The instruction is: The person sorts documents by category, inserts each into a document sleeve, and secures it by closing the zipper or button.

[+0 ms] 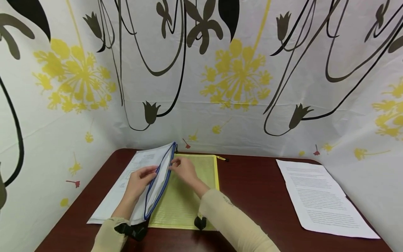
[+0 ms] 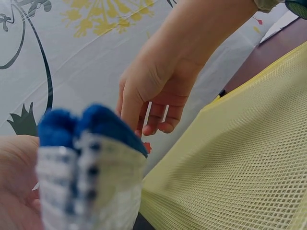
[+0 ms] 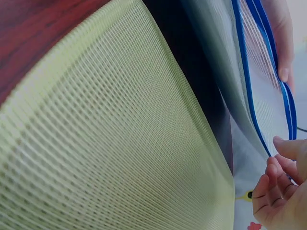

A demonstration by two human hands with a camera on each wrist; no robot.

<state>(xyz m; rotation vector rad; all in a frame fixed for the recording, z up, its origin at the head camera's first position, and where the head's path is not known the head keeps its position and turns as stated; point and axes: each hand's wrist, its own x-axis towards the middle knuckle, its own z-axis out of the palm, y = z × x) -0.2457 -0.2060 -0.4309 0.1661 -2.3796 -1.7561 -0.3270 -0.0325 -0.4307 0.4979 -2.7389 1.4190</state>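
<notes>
A translucent mesh zip pouch [image 1: 138,164] with blue trim lies at the left with its right side raised and its mouth parted, white sheets showing inside. My left hand [image 1: 140,182] pinches the near blue edge of the mouth. On the opposite edge, close to the top corner, my right hand [image 1: 184,169] grips the trim between thumb and fingertips, seen also in the right wrist view, where the blue edge [image 3: 250,98] runs down to the fingers. In the left wrist view, the pouch's blue rim [image 2: 103,122] is blurred and close. Below the right forearm lies a yellow mesh zip pouch [image 1: 179,206].
Printed sheets of paper [image 1: 321,196] lie at the right of the dark red-brown table [image 1: 252,196]. A patterned cloth [image 1: 201,87] with yellow flowers and dark stems hangs behind and along both sides. A yellow zipper pull [image 1: 221,158] sticks out from the yellow pouch's top right corner.
</notes>
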